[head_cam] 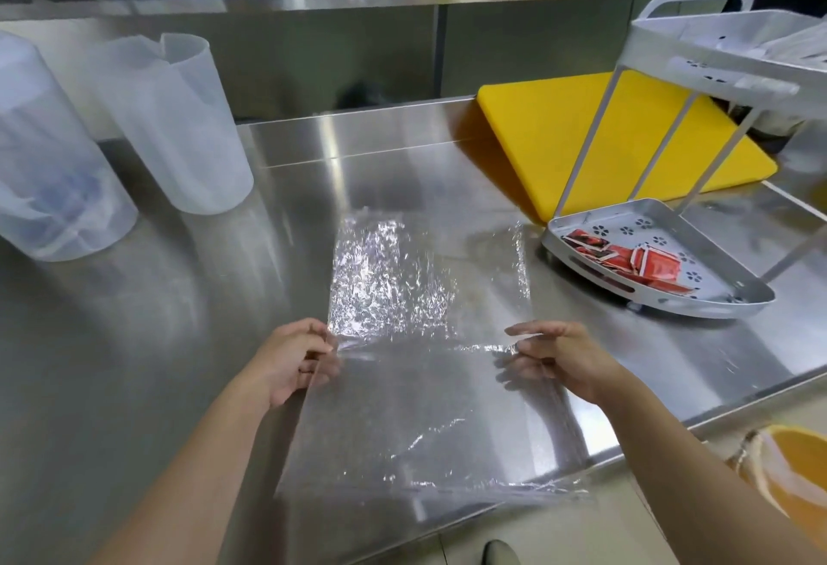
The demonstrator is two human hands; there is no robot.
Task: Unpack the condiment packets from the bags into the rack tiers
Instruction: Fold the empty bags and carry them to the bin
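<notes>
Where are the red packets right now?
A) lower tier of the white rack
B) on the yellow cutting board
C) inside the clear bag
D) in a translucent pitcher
A: the red packets lie piled in the rack's lower tier, and the clear bag looks empty.

Noted stainless steel desk (179,363), reflective. Recorded two translucent plastic jugs upright at left: near jug (49,152), far jug (179,125). Found yellow cutting board (537,139) flat at far right. Logged orange object (796,466) lower right, possibly a bin.
</notes>
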